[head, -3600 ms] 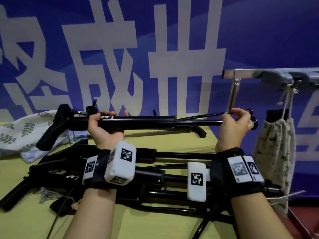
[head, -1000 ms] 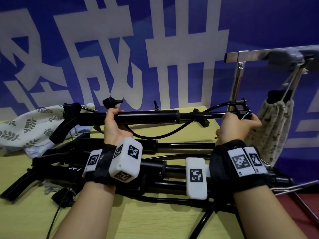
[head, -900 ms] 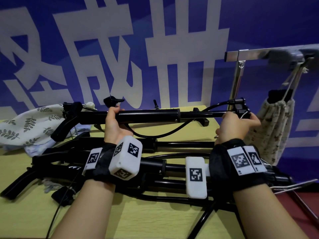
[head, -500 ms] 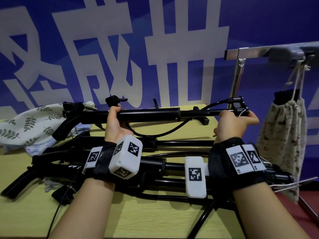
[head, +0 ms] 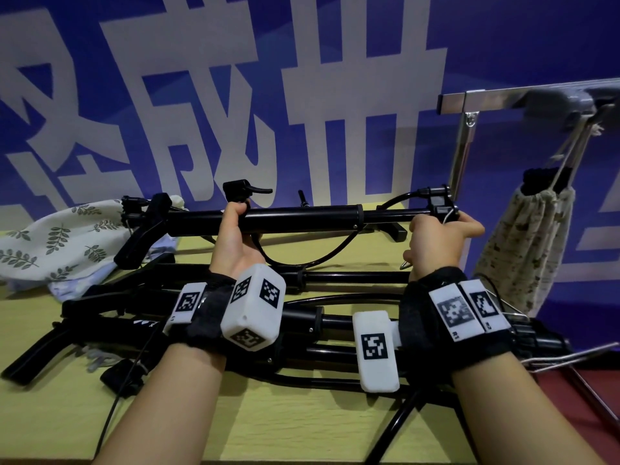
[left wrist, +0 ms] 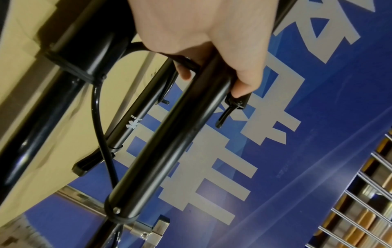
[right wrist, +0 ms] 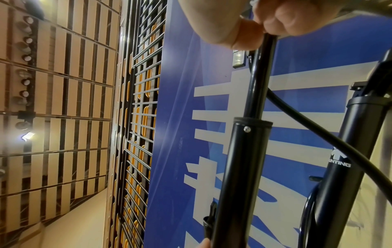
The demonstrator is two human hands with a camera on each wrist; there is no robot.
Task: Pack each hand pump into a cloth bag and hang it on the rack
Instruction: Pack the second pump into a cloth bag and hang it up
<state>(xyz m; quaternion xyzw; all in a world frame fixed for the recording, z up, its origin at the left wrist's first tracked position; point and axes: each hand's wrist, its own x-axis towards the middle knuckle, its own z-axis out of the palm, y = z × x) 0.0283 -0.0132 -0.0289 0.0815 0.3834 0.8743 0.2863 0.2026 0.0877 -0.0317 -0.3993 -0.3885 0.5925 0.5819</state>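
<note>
I hold a black hand pump point(head: 302, 219) level above the table, its handle to the left and its foot end to the right. My left hand point(head: 235, 239) grips the barrel point(left wrist: 169, 142) near the handle. My right hand point(head: 436, 243) grips the thin rod point(right wrist: 260, 70) at the foot end, beside the hose clip. The black hose point(head: 318, 256) sags in a loop below the barrel. Several more black pumps point(head: 302, 330) lie piled on the table under my wrists. A leaf-print cloth bag point(head: 60, 243) lies crumpled at the far left.
A metal rack point(head: 469, 129) stands at the right edge of the yellow table point(head: 285, 414). One filled speckled cloth bag point(head: 530, 250) hangs from a rack hook by its drawstring. A blue banner wall closes the back. Thin metal rods point(head: 570, 357) stick out at the right.
The held pump has stayed almost in place, drifting slightly up. The hose, earlier lying along the pump, now hangs in a loop. The hanging bag has swung a little.
</note>
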